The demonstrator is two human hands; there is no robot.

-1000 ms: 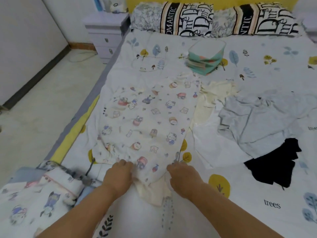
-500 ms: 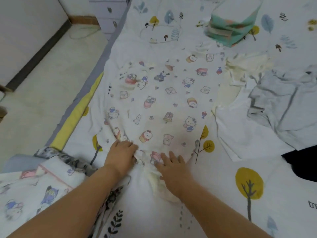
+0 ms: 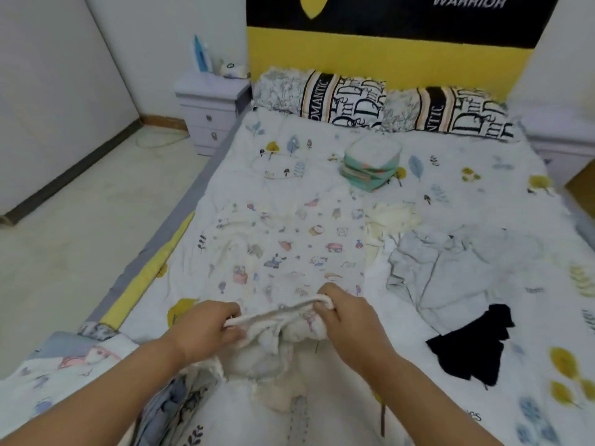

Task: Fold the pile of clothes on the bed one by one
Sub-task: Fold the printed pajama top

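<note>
The left hand (image 3: 206,326) and right hand (image 3: 341,313) each grip the near hem of the cartoon-print garment (image 3: 289,252), fingers curled tight around the bunched edge. The garment lies spread toward the left edge of the bed (image 3: 483,162). Risk: uneven lifting may skew the fold, or drag the cream garment (image 3: 389,220) touching its right side.

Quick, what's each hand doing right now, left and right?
Left hand: closed, gripping the near hem of the cartoon-print garment.
Right hand: closed, gripping the same hem.
</note>
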